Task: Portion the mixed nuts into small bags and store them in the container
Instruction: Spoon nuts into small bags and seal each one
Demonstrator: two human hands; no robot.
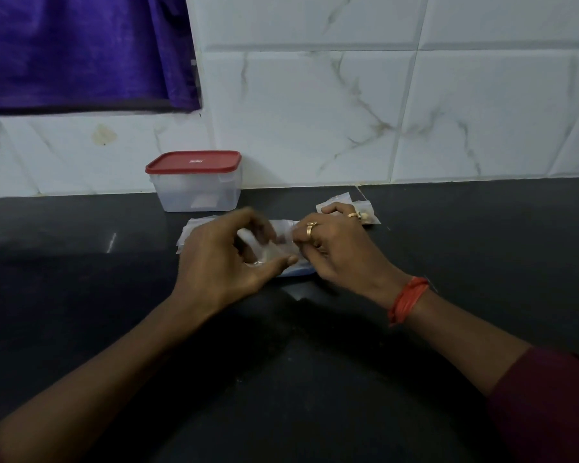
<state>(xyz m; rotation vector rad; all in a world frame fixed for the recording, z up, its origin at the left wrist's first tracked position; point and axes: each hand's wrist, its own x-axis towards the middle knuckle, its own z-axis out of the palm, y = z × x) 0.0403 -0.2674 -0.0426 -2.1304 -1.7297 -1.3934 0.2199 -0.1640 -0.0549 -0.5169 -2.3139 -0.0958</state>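
Note:
A small clear bag [270, 250] is held between both hands just above the dark counter. My left hand [228, 259] pinches its left side with thumb and curled fingers. My right hand [335, 247] grips its right edge, rings on two fingers. Under the hands lies a larger clear packet [189, 233], its contents hidden. More small bags [341, 200], one with a few nuts showing, lie behind my right hand. A clear container with a red lid [194, 180] stands closed at the back against the wall.
The black counter [448, 228] runs up to a white marble-tile wall [348, 111]. A purple cloth [81, 51] hangs at the upper left, above the counter.

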